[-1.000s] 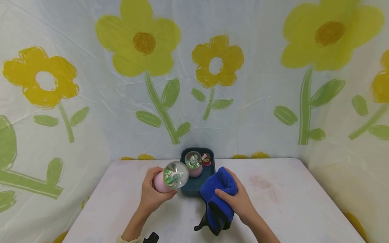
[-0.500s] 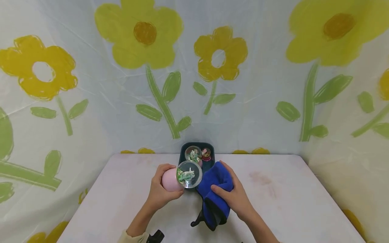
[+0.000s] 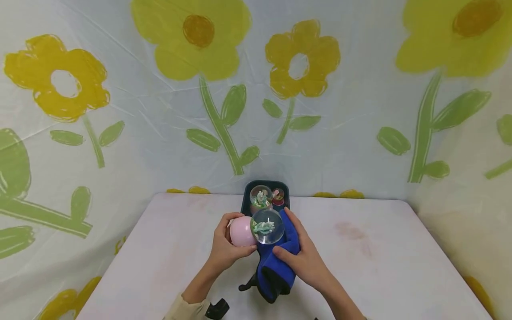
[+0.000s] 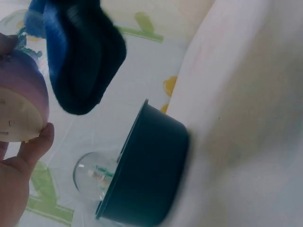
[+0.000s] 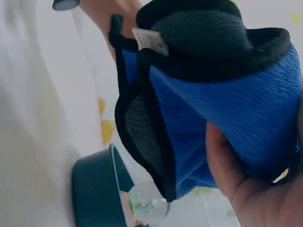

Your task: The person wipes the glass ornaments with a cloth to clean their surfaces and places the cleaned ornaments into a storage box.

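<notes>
My left hand grips the pink base of a snow globe, which lies tilted on its side in the air with its clear dome facing right. Inside the dome is a small pale green and white figure. My right hand holds a bunched blue cloth with black edging and a dark grey reverse. In the head view the dome overlaps the cloth; whether they touch is hard to tell. The left wrist view shows the cream underside of the globe's base, with the cloth close beside it.
Behind the hands a dark teal tray stands on the white table. It holds another snow globe and a smaller one with a red base. A flower-print curtain hangs behind the table.
My left hand has carried the snow globe rightward to the cloth, and its dome now overlaps the cloth. The cloth is still in my right hand. The head view has tilted down slightly.
</notes>
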Tool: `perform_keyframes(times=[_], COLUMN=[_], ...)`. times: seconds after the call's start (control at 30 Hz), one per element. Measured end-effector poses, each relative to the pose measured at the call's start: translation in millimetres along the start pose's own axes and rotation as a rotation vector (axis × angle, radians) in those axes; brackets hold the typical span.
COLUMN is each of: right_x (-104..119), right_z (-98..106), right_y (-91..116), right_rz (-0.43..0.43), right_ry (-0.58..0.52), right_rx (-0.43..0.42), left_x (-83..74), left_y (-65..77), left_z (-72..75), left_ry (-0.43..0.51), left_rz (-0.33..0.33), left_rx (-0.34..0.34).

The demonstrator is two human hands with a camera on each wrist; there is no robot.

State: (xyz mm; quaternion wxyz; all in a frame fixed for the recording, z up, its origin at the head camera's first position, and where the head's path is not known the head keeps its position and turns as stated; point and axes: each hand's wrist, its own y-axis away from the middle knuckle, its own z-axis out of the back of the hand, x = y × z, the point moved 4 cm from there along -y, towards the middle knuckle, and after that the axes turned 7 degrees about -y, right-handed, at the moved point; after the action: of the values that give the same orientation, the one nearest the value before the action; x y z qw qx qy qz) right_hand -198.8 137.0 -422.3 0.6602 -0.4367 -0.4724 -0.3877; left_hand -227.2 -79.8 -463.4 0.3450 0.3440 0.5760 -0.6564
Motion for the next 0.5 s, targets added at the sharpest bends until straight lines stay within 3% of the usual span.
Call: perform_keyframes(times=[0.13,0.3,0.4,0.5], right_x=[6.1,5.8,2.6,0.9], right_z=[0.0,-1.2,-2.2,-3.1], right_y=[4.1,7.1,5.7,6.3], right_rz=[0.047,0.009,-0.049,-0.09], right_ry=[0.022,-0.09,-0.099,-0.011], right_rx=[0.095,0.207,0.182,0.11], left_x=[5.0,9.1,6.2,4.0], left_y=[-2.7,-0.3,-0.2,2.7], left_z=[-4.2,-3.6,-1.8,0.0], left_ry=[0.084,0.159,0.156,0.114], left_rz=[0.087,0.233,0.242,0.244], left_rx=[0.017,0.027,0.029,0.029])
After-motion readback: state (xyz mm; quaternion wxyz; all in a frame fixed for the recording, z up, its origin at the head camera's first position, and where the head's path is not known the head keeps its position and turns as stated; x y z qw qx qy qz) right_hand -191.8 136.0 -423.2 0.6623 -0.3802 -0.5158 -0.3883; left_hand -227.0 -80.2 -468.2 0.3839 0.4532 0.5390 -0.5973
